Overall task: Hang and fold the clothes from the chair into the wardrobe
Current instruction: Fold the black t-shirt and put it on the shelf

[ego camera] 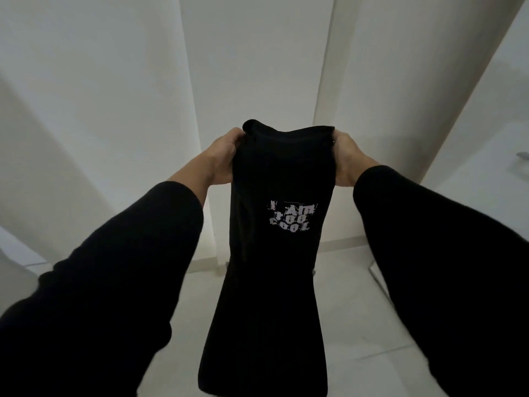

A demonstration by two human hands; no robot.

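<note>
Black sleeve on the left arm, coming up from bottom left, cuff pulled back past the wrist. Left hand grips the top left edge of the black garment, fingers curled around bunched fabric; fingertips hidden behind the cloth.

Garment held up centre frame at arm's length, hanging straight down in a long narrow panel, looks folded lengthwise. Wider toward the bottom, lower edge runs out of frame. Top edge stretched roughly level between both hands, small bump of fabric at the top left corner. White print on the front, right of centre, upper half; reads roughly "I AM TOO COOL", distorted lettering. Garment touches nothing but the hands.

Right hand grips the top right edge, same kind of hold, fingers wrapped into the cloth and mostly hidden. Right sleeve also black, entering from bottom right.

Behind: white vertical panels, can't tell if wall or wardrobe doors. Pale tiled floor below. Small grey metal fitting at far right edge, too cropped to identify.
</note>
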